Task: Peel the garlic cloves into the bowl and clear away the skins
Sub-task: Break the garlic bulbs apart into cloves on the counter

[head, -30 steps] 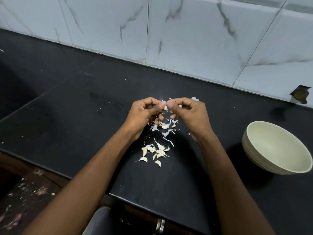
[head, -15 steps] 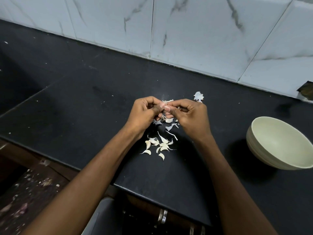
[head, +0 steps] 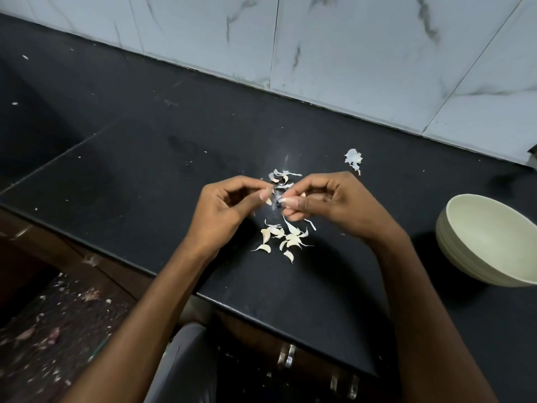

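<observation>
a black, matte surface (head: 145, 175) carries everything, backed by a wall of pale, grey-veined marble tiles (head: 363, 59). a cream, round bowl (head: 491, 242) sits well apart to the right, its smooth inside bare where it shows. a crumpled papery husk (head: 353, 159) lies alone beyond the right hand. thin, curled skins (head: 283, 178) lie scattered behind the fingers, and a cluster of small, curved garlic cloves (head: 283, 238) rests between the wrists, near the front edge. below that edge the floor (head: 43, 330) is littered with scraps.

compared with half a second ago, the hands have drawn slightly apart, leaving a gap between the thumbs.

the left hand (head: 229, 210) is curled, thumb and forefinger pinching a small pale piece, probably skin. the right hand (head: 328, 205) is curled too, pinching the clove being peeled (head: 302, 195), which is mostly hidden by the fingers.
</observation>
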The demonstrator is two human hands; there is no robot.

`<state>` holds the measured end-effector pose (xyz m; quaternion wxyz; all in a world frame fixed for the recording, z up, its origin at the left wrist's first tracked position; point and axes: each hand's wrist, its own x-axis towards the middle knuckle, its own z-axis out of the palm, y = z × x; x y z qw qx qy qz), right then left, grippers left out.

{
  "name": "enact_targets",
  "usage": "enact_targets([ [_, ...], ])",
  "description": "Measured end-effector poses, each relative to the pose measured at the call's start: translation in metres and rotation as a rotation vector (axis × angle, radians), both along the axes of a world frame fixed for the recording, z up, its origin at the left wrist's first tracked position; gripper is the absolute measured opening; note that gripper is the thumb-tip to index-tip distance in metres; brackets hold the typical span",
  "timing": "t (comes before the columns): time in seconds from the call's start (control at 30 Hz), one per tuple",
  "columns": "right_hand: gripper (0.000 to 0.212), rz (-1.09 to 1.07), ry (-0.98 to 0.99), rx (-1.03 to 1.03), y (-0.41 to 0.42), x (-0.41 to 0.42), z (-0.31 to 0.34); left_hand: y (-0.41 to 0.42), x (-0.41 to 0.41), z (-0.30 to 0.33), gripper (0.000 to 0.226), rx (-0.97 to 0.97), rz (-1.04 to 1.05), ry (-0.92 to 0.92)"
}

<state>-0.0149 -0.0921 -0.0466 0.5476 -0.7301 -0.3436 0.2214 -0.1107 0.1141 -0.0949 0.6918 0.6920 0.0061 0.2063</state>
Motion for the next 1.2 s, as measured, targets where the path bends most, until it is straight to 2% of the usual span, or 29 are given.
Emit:
enact_targets([
  [0.13, 0.020, 0.117, -0.079, -0.122, -0.001, -0.006, 0.005, 0.002, -0.010, -0.004, 0.011, 0.158, -0.070, 0.060],
  [0.23, 0.026, 0.167, -0.036, -0.152, -0.001, -0.008, 0.008, 0.004, -0.010, -0.002, 0.011, 0.212, -0.107, 0.083],
  [0.47, 0.027, 0.092, 0.015, -0.109, -0.009, 0.001, 0.003, 0.003, -0.009, -0.003, 0.032, 0.267, -0.106, 0.130],
  [0.57, 0.027, -0.026, 0.021, -0.034, -0.014, 0.008, 0.002, 0.000, -0.008, 0.000, 0.041, 0.208, -0.110, 0.153],
  [0.67, 0.031, -0.280, -0.083, 0.047, -0.019, 0.017, -0.002, 0.001, -0.004, 0.000, 0.046, 0.171, -0.056, 0.115],
  [0.73, 0.029, -0.454, -0.255, 0.011, -0.022, 0.026, -0.010, 0.005, 0.006, -0.001, 0.038, 0.177, 0.027, 0.090],
  [0.8, 0.025, -0.530, -0.411, -0.093, -0.023, 0.034, -0.019, 0.009, 0.021, -0.001, 0.022, 0.235, 0.104, 0.080],
  [0.87, 0.018, -0.514, -0.457, -0.158, -0.021, 0.037, -0.025, 0.009, 0.036, 0.001, 0.021, 0.334, 0.112, 0.106],
  [0.97, 0.016, -0.475, -0.499, -0.201, -0.014, 0.038, -0.029, 0.006, 0.049, 0.004, 0.042, 0.516, 0.033, 0.203],
  [1.03, 0.015, -0.474, -0.508, -0.221, -0.007, 0.038, -0.031, 0.005, 0.052, 0.004, 0.050, 0.557, -0.025, 0.250],
  [1.2, 0.018, -0.405, -0.522, -0.347, 0.003, 0.041, -0.037, 0.007, 0.054, -0.003, 0.053, 0.635, -0.055, 0.235],
])
